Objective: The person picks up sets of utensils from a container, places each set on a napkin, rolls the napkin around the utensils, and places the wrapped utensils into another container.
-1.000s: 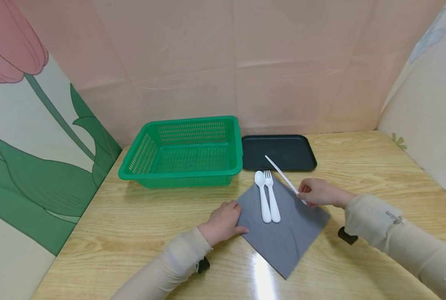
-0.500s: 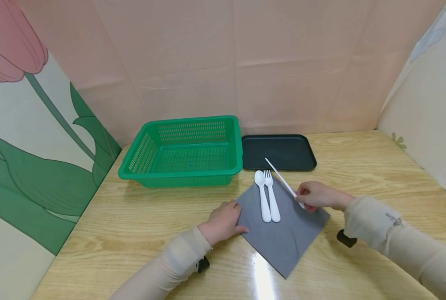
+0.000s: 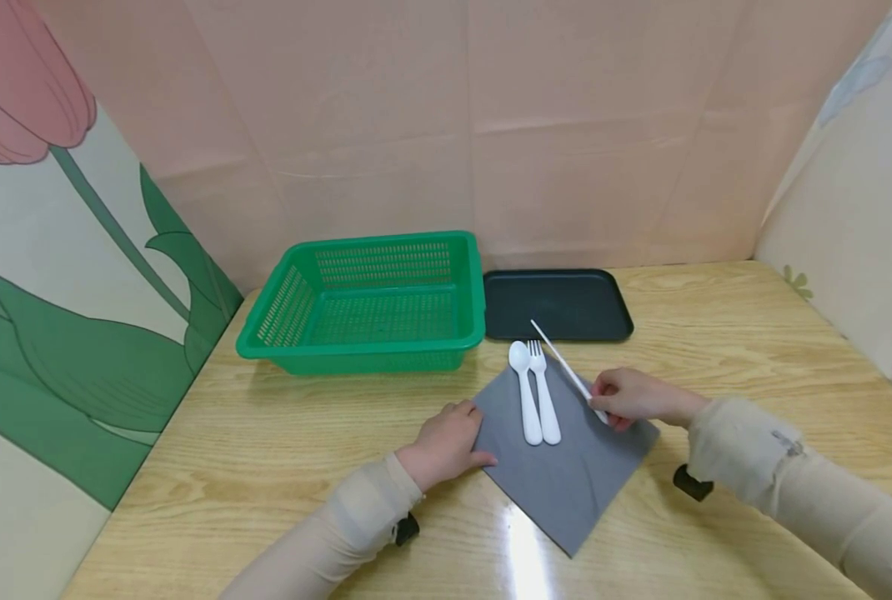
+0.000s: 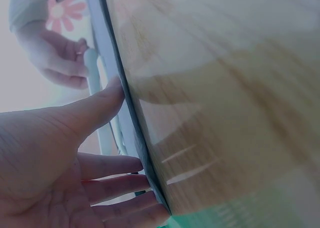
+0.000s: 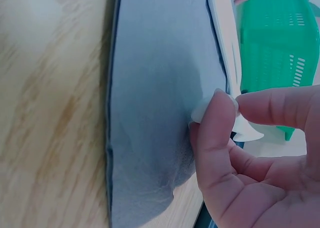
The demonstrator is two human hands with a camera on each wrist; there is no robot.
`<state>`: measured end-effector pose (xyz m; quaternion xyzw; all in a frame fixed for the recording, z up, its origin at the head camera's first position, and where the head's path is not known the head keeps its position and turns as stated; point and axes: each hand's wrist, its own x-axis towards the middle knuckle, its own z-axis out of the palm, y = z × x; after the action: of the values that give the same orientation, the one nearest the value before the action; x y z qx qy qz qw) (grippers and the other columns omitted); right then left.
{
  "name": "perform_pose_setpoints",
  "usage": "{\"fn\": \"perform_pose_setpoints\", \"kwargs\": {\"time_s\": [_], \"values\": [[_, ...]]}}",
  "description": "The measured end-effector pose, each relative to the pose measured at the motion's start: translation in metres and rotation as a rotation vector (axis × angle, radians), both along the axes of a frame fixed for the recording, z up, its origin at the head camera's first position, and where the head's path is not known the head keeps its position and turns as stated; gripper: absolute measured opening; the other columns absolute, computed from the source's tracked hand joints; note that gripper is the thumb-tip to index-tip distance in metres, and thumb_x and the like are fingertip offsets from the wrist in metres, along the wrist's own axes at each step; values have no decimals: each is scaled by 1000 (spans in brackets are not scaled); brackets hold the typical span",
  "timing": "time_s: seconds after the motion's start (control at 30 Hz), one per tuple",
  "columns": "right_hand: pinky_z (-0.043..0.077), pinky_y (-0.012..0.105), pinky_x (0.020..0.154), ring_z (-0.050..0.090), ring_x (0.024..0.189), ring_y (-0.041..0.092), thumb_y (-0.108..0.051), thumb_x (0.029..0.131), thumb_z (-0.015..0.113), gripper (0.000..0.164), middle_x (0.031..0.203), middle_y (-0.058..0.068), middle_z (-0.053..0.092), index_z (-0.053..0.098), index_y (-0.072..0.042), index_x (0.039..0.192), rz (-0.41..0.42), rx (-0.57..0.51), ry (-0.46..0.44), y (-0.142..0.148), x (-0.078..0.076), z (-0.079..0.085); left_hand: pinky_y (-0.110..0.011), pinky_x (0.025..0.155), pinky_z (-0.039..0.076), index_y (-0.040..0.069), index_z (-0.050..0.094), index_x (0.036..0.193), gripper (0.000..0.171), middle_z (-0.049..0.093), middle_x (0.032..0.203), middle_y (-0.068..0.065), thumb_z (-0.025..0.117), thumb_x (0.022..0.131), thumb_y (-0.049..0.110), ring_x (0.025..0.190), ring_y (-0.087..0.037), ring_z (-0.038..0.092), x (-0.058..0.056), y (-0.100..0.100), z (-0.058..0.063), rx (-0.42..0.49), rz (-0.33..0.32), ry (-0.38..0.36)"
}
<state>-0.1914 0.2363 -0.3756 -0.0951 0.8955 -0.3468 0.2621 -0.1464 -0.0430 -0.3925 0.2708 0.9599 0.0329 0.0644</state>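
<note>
A folded grey napkin (image 3: 566, 475) lies cornerwise on the table. On it, side by side, are a white spoon (image 3: 524, 392) and a white fork (image 3: 543, 396), their heads toward the back. My right hand (image 3: 629, 396) pinches the handle end of a slim white knife (image 3: 562, 358) between thumb and fingers, over the napkin's right part. The knife slants away to the left, its tip near the tray's front edge. My left hand (image 3: 446, 442) rests at the napkin's left corner; in the left wrist view its thumb (image 4: 102, 100) and extended fingertips touch the napkin's edge.
A green plastic basket (image 3: 371, 362) stands at the back left. Right beside it lies a flat black tray (image 3: 596, 304). Pink sheeting (image 3: 476, 133) hangs behind the wooden table (image 3: 266, 467), with printed panels at both sides.
My right hand has come slightly toward the front with the knife, lowering it nearer to the napkin. The left hand, spoon and fork stay in place.
</note>
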Motion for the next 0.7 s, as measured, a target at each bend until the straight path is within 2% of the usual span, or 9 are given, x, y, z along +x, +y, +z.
{"fn": "perform_pose_setpoints", "kwargs": {"time_s": [0.7], "values": [[52, 28, 61, 55, 64, 12, -16, 92, 53, 17, 71, 4, 55, 54, 1, 93, -13, 11, -27, -1, 6, -3, -28, 86, 51, 0, 57, 120, 62, 59, 118, -9, 66, 82, 48, 105, -22, 57, 1, 0, 1, 13, 2, -6]]}}
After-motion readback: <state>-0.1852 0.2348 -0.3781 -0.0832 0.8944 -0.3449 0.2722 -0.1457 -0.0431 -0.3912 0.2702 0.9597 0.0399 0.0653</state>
